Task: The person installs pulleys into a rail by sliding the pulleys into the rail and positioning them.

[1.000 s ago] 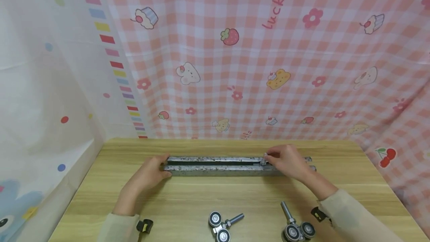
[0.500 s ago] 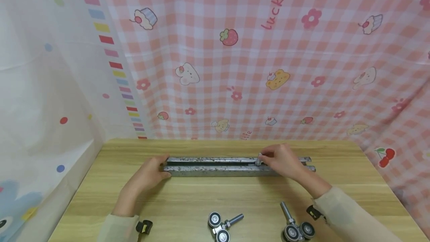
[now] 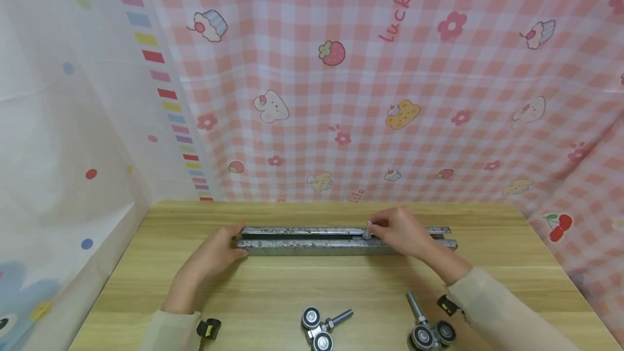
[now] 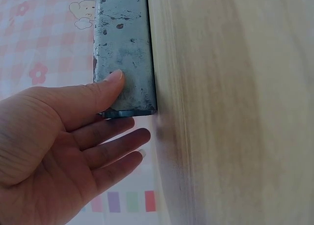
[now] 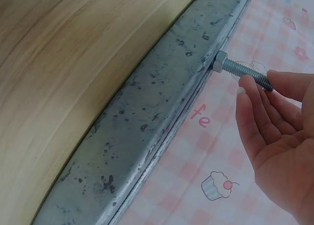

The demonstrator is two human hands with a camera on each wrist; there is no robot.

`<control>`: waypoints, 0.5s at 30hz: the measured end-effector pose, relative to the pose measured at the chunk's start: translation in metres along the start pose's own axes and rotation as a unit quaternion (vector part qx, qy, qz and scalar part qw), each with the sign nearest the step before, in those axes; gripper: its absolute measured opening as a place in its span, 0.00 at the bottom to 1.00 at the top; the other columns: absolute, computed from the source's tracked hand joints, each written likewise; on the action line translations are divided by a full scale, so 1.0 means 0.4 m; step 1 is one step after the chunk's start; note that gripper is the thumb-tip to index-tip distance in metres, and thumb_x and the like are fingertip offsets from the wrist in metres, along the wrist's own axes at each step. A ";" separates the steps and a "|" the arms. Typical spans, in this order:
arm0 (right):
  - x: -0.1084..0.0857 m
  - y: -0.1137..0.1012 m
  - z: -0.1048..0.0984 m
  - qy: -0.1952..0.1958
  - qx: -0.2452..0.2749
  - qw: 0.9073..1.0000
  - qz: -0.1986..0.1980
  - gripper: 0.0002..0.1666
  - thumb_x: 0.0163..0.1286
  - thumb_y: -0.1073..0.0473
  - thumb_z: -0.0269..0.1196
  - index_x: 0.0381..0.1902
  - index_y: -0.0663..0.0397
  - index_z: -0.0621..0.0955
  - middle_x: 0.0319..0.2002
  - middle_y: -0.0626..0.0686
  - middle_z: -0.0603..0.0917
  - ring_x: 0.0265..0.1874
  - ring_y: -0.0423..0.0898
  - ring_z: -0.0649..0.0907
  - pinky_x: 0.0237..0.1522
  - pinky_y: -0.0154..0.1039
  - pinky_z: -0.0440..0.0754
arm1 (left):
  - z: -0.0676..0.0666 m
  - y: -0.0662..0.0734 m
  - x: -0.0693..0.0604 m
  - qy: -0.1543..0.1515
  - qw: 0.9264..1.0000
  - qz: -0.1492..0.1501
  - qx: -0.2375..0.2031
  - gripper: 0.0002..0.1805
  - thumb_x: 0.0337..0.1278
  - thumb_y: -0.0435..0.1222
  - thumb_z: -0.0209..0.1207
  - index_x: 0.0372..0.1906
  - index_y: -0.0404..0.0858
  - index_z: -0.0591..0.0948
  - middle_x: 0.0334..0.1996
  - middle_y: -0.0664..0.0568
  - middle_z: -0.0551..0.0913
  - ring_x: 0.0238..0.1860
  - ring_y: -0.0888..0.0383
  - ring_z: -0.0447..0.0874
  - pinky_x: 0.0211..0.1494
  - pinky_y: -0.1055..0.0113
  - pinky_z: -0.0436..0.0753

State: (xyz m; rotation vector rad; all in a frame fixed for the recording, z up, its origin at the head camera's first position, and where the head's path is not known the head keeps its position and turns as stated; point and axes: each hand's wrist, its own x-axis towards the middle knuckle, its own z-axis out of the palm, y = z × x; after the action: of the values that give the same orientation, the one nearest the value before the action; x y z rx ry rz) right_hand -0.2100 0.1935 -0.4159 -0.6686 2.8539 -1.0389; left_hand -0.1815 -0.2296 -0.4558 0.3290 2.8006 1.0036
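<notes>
A scuffed steel channel rail [image 3: 302, 248] lies across the wooden table with its long slot facing up. My left hand [image 3: 216, 253] grips the rail's left end; in the left wrist view, the thumb [image 4: 110, 90] lies on the side face while other fingers reach past the end. My right hand [image 3: 402, 232] pinches the threaded shank of a bolt [image 5: 243, 71] between thumb and fingertips. The bolt stands up out of the slot, with a hex nut [image 5: 220, 62] just above the rail. Whatever it joins inside the rail is mostly hidden.
Two roller trolleys with bolts lie on the wooden table [image 3: 263, 291] in front of the rail: one near the middle [image 3: 319, 329], one to the right [image 3: 424, 332]. A pink checked cloth [image 3: 302, 85] hangs behind the table.
My right hand has slid the bolt leftward along the slot in the rail. The left hand keeps its place at the rail's left end.
</notes>
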 end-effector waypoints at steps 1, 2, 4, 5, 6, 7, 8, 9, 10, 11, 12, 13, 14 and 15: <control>0.001 -0.002 0.000 -0.002 0.001 1.000 0.001 0.11 0.73 0.63 0.68 0.47 0.64 0.90 0.35 0.52 0.91 0.26 0.39 0.84 0.27 0.35 0.84 | -0.001 0.000 0.000 -0.001 1.000 -0.001 0.001 0.33 0.65 0.28 0.68 0.72 0.23 0.71 0.61 0.30 0.81 0.64 0.36 0.80 0.66 0.41 0.80; 0.003 -0.004 0.001 -0.003 0.001 1.000 0.001 0.11 0.73 0.63 0.67 0.47 0.64 0.90 0.35 0.53 0.91 0.25 0.39 0.84 0.26 0.35 0.83 | -0.001 0.001 0.000 -0.002 1.000 -0.003 0.001 0.33 0.65 0.28 0.68 0.72 0.23 0.71 0.61 0.29 0.80 0.65 0.35 0.79 0.66 0.41 0.80; 0.005 -0.007 0.002 -0.005 0.002 1.000 0.000 0.10 0.73 0.64 0.67 0.46 0.65 0.90 0.34 0.53 0.91 0.23 0.39 0.83 0.25 0.35 0.82 | -0.002 0.001 -0.001 -0.005 1.000 -0.006 0.001 0.34 0.66 0.28 0.68 0.73 0.23 0.70 0.62 0.29 0.80 0.65 0.35 0.78 0.66 0.41 0.79; 0.007 -0.009 0.003 -0.004 0.002 1.000 0.000 0.10 0.73 0.64 0.67 0.45 0.65 0.90 0.33 0.53 0.91 0.23 0.39 0.82 0.24 0.35 0.82 | -0.002 0.001 -0.001 -0.007 1.000 -0.007 0.001 0.34 0.66 0.28 0.68 0.73 0.23 0.70 0.62 0.29 0.80 0.65 0.35 0.78 0.66 0.41 0.79; 0.008 -0.010 0.005 -0.005 0.002 1.000 -0.001 0.09 0.73 0.64 0.67 0.45 0.64 0.90 0.33 0.53 0.91 0.23 0.38 0.82 0.24 0.35 0.82 | -0.001 0.001 -0.001 -0.006 1.000 -0.007 0.000 0.34 0.66 0.28 0.68 0.73 0.24 0.70 0.62 0.29 0.80 0.65 0.35 0.78 0.66 0.41 0.79; 0.009 -0.011 0.006 -0.005 0.001 1.000 -0.002 0.09 0.73 0.64 0.67 0.45 0.64 0.90 0.33 0.53 0.91 0.23 0.38 0.82 0.24 0.35 0.81 | -0.001 0.000 -0.001 -0.006 1.000 -0.007 -0.001 0.34 0.66 0.28 0.68 0.73 0.24 0.70 0.62 0.29 0.80 0.65 0.35 0.78 0.66 0.41 0.79; 0.010 -0.013 0.007 -0.005 0.001 1.000 -0.001 0.09 0.73 0.64 0.67 0.45 0.63 0.91 0.33 0.53 0.91 0.23 0.38 0.82 0.25 0.35 0.82 | -0.001 0.000 -0.001 -0.006 1.000 -0.006 -0.002 0.34 0.66 0.28 0.68 0.73 0.24 0.70 0.62 0.30 0.80 0.65 0.35 0.79 0.66 0.41 0.80; 0.011 -0.014 0.009 -0.005 0.001 1.000 -0.001 0.09 0.73 0.64 0.67 0.45 0.62 0.91 0.34 0.52 0.91 0.23 0.38 0.82 0.25 0.35 0.82 | -0.001 0.000 -0.001 -0.005 1.000 -0.005 -0.002 0.33 0.66 0.28 0.68 0.73 0.24 0.71 0.61 0.30 0.81 0.64 0.36 0.79 0.66 0.41 0.80; 0.012 -0.016 0.010 -0.005 0.000 1.000 0.000 0.09 0.73 0.63 0.68 0.45 0.62 0.91 0.34 0.52 0.91 0.23 0.37 0.82 0.25 0.35 0.82 | 0.000 -0.001 0.000 -0.004 1.000 -0.004 -0.002 0.33 0.66 0.28 0.68 0.73 0.24 0.71 0.61 0.30 0.81 0.64 0.36 0.79 0.66 0.41 0.80; 0.013 -0.017 0.011 -0.007 0.000 1.000 -0.001 0.09 0.73 0.63 0.67 0.45 0.62 0.91 0.34 0.52 0.91 0.23 0.37 0.82 0.25 0.35 0.82 | 0.000 -0.002 0.000 -0.004 1.000 -0.004 -0.002 0.33 0.66 0.28 0.68 0.73 0.24 0.71 0.61 0.30 0.81 0.64 0.36 0.80 0.66 0.41 0.80; 0.013 -0.018 0.011 -0.008 0.001 1.000 -0.001 0.09 0.73 0.63 0.67 0.45 0.61 0.91 0.34 0.52 0.91 0.23 0.38 0.82 0.25 0.35 0.82 | 0.000 -0.002 0.000 -0.003 1.000 -0.004 -0.002 0.33 0.66 0.28 0.68 0.73 0.24 0.71 0.61 0.30 0.81 0.64 0.36 0.80 0.66 0.41 0.80; 0.014 -0.020 0.012 -0.009 0.000 1.000 -0.001 0.09 0.74 0.63 0.67 0.45 0.61 0.91 0.35 0.52 0.91 0.24 0.38 0.82 0.25 0.35 0.82 | 0.001 -0.002 0.000 -0.003 1.000 -0.004 -0.002 0.33 0.66 0.28 0.68 0.72 0.24 0.71 0.61 0.30 0.81 0.64 0.36 0.79 0.66 0.41 0.80; 0.015 -0.021 0.013 -0.010 0.001 1.000 -0.001 0.09 0.74 0.63 0.67 0.45 0.61 0.91 0.35 0.52 0.91 0.24 0.38 0.83 0.26 0.36 0.82 | 0.001 -0.002 0.001 -0.003 1.000 -0.005 -0.001 0.33 0.66 0.28 0.68 0.73 0.24 0.71 0.61 0.30 0.81 0.64 0.36 0.79 0.66 0.41 0.80; 0.015 -0.021 0.014 -0.011 0.001 1.000 -0.003 0.09 0.74 0.63 0.67 0.46 0.62 0.91 0.35 0.52 0.91 0.25 0.39 0.83 0.26 0.36 0.83 | 0.001 -0.002 0.001 -0.003 1.000 -0.004 -0.001 0.33 0.66 0.28 0.68 0.73 0.24 0.71 0.61 0.30 0.81 0.64 0.36 0.79 0.66 0.41 0.80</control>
State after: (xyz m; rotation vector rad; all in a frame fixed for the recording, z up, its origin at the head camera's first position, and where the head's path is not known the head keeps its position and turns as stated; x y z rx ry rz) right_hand -0.2113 0.1819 -0.4142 -0.6831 2.8338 -1.0285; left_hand -0.1819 -0.2297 -0.4566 0.3190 2.7940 1.0017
